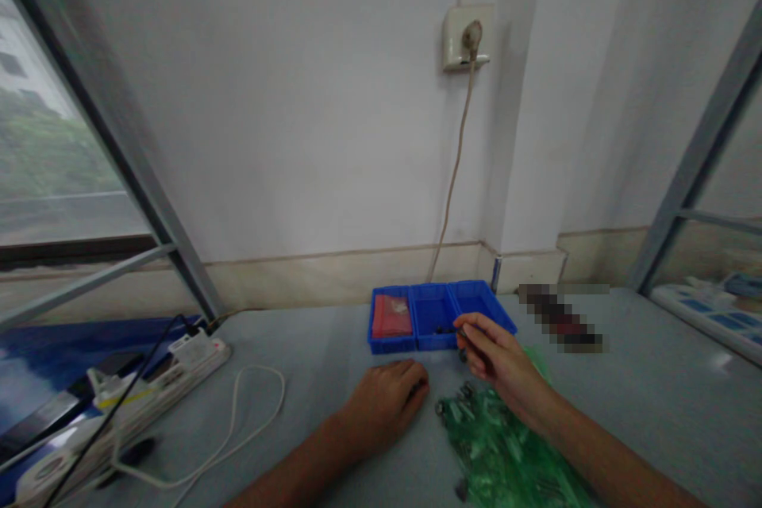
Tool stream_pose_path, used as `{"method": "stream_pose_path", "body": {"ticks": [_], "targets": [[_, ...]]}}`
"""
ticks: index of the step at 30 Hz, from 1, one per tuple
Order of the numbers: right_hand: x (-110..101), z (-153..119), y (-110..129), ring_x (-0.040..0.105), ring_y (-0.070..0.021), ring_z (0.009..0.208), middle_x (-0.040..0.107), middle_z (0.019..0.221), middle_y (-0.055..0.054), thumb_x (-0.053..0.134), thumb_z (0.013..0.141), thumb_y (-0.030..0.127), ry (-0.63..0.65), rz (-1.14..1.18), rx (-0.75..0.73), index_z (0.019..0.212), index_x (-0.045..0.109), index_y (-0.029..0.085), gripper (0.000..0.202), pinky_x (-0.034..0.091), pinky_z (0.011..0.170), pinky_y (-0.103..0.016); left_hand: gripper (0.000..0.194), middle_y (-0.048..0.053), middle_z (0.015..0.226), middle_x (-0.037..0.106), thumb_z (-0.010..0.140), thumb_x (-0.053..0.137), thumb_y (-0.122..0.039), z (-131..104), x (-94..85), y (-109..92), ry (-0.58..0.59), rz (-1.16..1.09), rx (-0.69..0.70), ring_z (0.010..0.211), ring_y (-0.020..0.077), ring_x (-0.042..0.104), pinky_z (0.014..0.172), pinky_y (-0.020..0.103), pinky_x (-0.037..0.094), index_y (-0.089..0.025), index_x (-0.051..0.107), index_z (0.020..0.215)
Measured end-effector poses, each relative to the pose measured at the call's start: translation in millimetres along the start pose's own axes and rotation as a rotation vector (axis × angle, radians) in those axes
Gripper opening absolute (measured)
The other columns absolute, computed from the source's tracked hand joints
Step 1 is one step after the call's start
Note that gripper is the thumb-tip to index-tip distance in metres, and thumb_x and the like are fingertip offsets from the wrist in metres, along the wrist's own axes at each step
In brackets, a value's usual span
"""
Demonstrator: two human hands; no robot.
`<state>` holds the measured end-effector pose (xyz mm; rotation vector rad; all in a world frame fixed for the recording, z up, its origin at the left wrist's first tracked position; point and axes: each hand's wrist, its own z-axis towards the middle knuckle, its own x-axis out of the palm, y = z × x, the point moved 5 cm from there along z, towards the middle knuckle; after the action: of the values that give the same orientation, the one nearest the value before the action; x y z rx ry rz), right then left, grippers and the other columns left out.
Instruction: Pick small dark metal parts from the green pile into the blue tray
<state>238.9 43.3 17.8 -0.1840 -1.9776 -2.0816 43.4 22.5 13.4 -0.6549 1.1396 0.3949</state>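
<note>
My right hand (497, 361) is in front of the blue bins, its thumb and fingers pinched on a small dark part (463, 352), too small and dim to name. Below that hand lies a green plastic bag (500, 444), with small metal ring-like parts (440, 408) at its upper left edge. To the left, my left hand (386, 398) rests on the table with fingers curled; whatever they may hold is hidden. The blue three-part bin (391, 345) has a red packet (390, 319) in its left compartment and a few small dark pieces (441, 329) in the middle one.
A white power strip (119, 421) with plugs and a loose white cable (238, 444) lies on the left of the grey table (309, 333). Behind the bin, a cord (457, 163) hangs from a wall socket (456, 40). A blurred dark object (563, 319) is at right.
</note>
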Motion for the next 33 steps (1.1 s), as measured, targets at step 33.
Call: {"method": "stream_pose_path", "body": {"ticks": [33], "targets": [[-5.3, 3.6, 4.9, 0.035, -0.0074, 0.046, 0.054, 0.069, 0.004, 0.069, 0.089, 0.055, -0.063, -0.092, -0.080, 0.102, 0.066, 0.021, 0.036, 0.025, 0.043, -0.021, 0.004, 0.002, 0.102, 0.067, 0.103, 0.051, -0.022, -0.2, 1.9, 1.2, 0.020, 0.021, -0.014, 0.090, 0.0189, 0.064, 0.080, 0.028, 0.046, -0.023, 0.055, 0.106]]}}
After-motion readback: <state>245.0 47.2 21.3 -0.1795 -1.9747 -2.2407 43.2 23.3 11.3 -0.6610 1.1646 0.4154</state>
